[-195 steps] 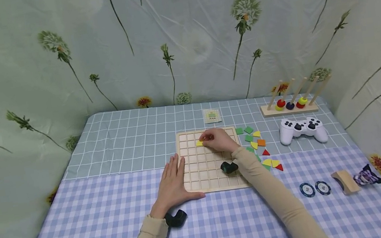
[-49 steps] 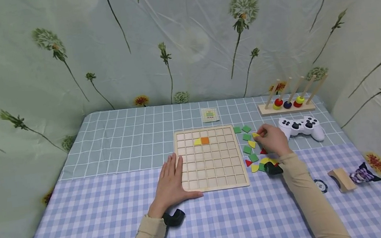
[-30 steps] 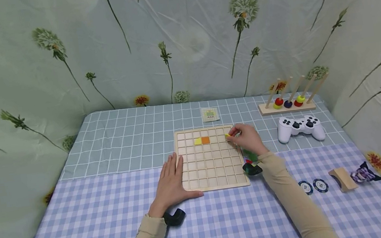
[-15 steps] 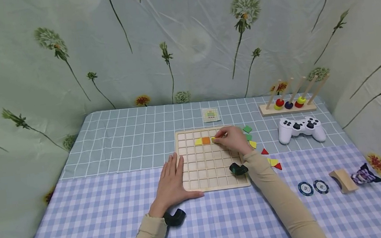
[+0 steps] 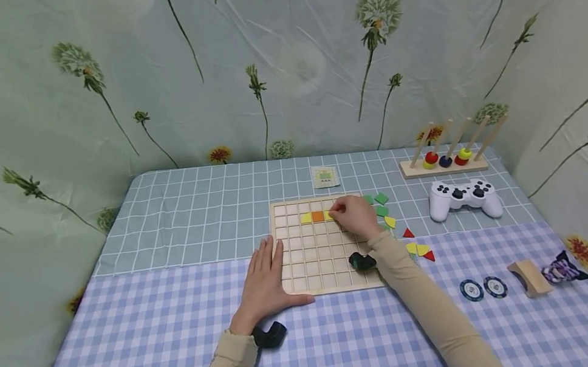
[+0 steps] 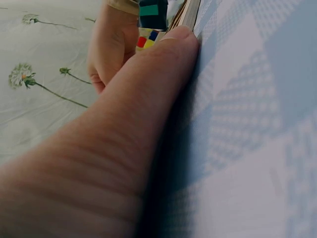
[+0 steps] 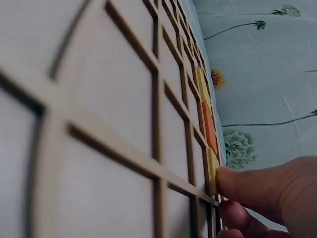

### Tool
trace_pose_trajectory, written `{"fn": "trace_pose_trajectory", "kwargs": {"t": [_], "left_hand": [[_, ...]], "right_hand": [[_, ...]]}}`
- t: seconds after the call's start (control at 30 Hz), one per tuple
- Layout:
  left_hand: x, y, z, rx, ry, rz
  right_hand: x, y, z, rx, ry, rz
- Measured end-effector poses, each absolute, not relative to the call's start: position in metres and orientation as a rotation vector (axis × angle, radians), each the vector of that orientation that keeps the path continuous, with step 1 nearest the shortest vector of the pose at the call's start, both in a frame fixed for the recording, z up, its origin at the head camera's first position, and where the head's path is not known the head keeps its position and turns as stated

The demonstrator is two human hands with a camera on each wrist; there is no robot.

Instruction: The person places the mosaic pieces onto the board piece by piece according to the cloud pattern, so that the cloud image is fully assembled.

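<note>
A wooden grid board (image 5: 325, 259) lies on the checked tablecloth. In its second row sit a yellow piece (image 5: 306, 218) and an orange piece (image 5: 317, 216). My right hand (image 5: 337, 212) holds a second yellow piece (image 5: 327, 215) in the cell just right of the orange one. The right wrist view shows a fingertip (image 7: 247, 186) on that yellow piece (image 7: 213, 171), beside the orange piece (image 7: 209, 126). My left hand (image 5: 265, 276) lies flat on the cloth against the board's left edge, its thumb (image 6: 148, 124) along the board's front edge (image 6: 190, 12).
Loose green (image 5: 381, 198), yellow (image 5: 390, 222) and red (image 5: 408, 233) pieces lie right of the board. Farther right are a white game controller (image 5: 464, 197), a ring stacker (image 5: 445, 160), two chips (image 5: 483, 289) and a wooden block (image 5: 529, 278). A small card (image 5: 324, 177) lies behind the board.
My right hand picked a yellow piece from the loose pile and carried it left across the board to the cell beside the orange piece. The left hand has not moved.
</note>
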State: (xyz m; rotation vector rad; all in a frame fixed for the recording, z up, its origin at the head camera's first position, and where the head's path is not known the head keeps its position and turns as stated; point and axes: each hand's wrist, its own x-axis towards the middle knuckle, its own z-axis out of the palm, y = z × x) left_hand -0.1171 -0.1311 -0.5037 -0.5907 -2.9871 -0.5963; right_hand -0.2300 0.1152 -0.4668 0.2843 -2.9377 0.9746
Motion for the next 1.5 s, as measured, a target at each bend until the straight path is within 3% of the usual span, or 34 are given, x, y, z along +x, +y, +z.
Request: {"fn": "trace_pose_trajectory", "kwargs": {"t": [0.27,0.8,1.13,1.5], "left_hand": [[-0.117,-0.131,-0.505,-0.584,-2.992,-0.586],[-0.118,-0.132,-0.501,-0.600,-2.983,-0.576],[-0.118,-0.133,-0.504,-0.595,-2.971,-0.577],[-0.118,-0.132,-0.505,-0.603,-2.986,-0.581]], "right_hand": [[-0.217,0.130,-0.463,0.364,-2.927,0.994],[-0.192,0.215,-0.446,0.164,-3.036,0.888],[-0.189,0.221,-0.451,0.036,-3.130,0.820],[-0.187,0.225,-0.452,-0.083,-3.108,1.044]]}}
